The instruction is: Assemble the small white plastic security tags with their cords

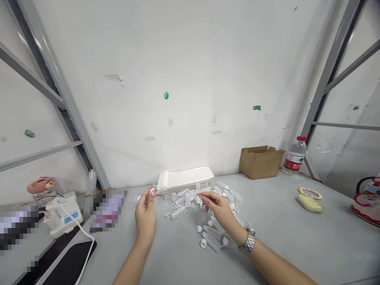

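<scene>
Log, head view: my left hand (145, 213) is raised above the pale grey tabletop (297, 249), its thumb and fingertips pinched on a small white plastic piece (152, 192), too small to identify. My right hand (218, 209), with a silver link wristwatch (248, 240) on its wrist, hangs over a loose heap of translucent white plastic vials (190, 202), thumb and forefinger nearly closed; I cannot tell whether they grip anything. The heap lies just in front of a white rectangular stack of sheet material (184, 178). A smaller cluster of translucent capped vials (211, 238) lies nearer me. Progress so far: most pieces remain loose and jumbled on the tabletop. A brown cardboard box (261, 162) stands farther back; I cannot see inside it.
</scene>
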